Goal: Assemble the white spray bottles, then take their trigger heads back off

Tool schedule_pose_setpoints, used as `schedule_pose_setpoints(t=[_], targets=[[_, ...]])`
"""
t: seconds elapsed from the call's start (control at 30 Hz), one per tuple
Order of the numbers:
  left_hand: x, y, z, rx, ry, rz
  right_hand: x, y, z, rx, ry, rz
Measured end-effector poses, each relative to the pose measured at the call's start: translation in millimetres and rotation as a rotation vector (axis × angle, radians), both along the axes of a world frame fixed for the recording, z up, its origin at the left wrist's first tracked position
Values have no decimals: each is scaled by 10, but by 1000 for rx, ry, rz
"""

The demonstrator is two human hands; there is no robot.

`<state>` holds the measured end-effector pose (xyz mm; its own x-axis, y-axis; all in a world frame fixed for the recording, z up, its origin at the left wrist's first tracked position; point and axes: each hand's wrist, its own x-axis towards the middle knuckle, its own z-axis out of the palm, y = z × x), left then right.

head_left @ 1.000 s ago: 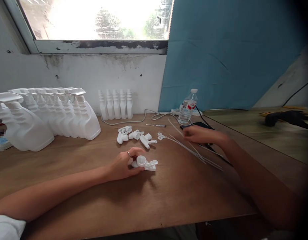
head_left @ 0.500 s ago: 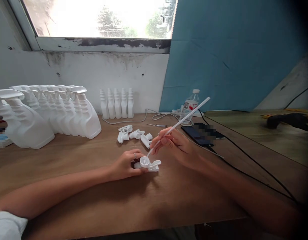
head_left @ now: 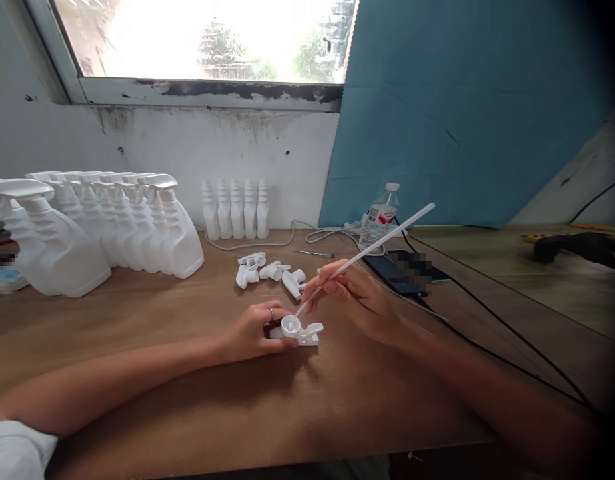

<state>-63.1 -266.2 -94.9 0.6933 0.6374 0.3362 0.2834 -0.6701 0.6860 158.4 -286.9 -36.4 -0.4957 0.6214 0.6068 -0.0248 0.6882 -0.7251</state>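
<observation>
Head view, looking down at a brown wooden table [head_left: 197, 413]. Left hand [head_left: 252, 330] closed around a white trigger sprayer head [head_left: 298, 330], pinning it flat on the tabletop near the middle, collar opening turned up. Right hand [head_left: 357, 297] pinched shut on a thin white dip tube [head_left: 367, 252], held low on its length between thumb and fingertips, lower end touching or just entering the collar, upper end slanting up and to the right past the water bottle [head_left: 380, 220].

Sprayer head: light, hard moulded plastic, smooth and likely to skid unless pressed down; best held by the body beside the collar, clear of the trigger lever. Tube: very light, slender, springy, probably prone to bowing if pushed from far up; a grip close to the lower end, as here, looks steadier.

Just behind the hands, a loose scatter of spare sprayer heads [head_left: 267, 273]. Against the wall, five small white bottles [head_left: 236, 210] standing in a tight row. At far left, a rank of finished spray bottles [head_left: 112, 227], triggers fitted, packed side by side. To the right, a dark phone [head_left: 397, 270] lying flat with a black cable [head_left: 512, 333] running off across the table. A thin metal tool [head_left: 314, 254] near a white cord by the wall. Bright window [head_left: 207, 40] above, blue sheet [head_left: 462, 107] on the right.
</observation>
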Motion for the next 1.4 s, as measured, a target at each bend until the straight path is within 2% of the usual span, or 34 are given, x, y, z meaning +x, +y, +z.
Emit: schedule_pose_setpoints(t=[0.1,0.23,0.33,0.43,0.67,0.77,0.9,1.03,1.1,1.13,1.2,1.3,1.33,1.4], targets=[[1,-2,0,7,4,12,-19,5,-6,-19,-27,22],[-6,9,-20,15,2,12,-70,20,-46,-28,-166,-66],[-5,25,-36,28,-33,-25,-135,50,-116,107,-343,-129],[5,33,-36,7,-52,-56,-207,65,-184,192,-372,-153],[1,21,-7,-7,-15,-39,-239,5,-261,12,-282,-164],[-5,21,3,-21,-6,-28,-238,-5,-286,-13,-268,-169],[1,25,13,-111,-39,-9,-259,36,-289,-31,-252,-190],[5,39,24,-318,-116,-32,-193,136,-309,36,-295,-223],[1,61,52,-445,-155,-50,-103,177,-312,130,-296,-339],[-1,77,78,-483,-148,-56,-49,191,-302,226,-300,-421],[6,123,155,-467,-71,-64,61,209,-260,530,-382,-531],[63,234,326,-290,64,-65,193,241,-169,1020,-702,-433],[96,290,392,-234,98,-77,227,260,-143,1121,-784,-386],[174,458,531,-181,159,-139,288,310,-109,1225,-851,-376]])
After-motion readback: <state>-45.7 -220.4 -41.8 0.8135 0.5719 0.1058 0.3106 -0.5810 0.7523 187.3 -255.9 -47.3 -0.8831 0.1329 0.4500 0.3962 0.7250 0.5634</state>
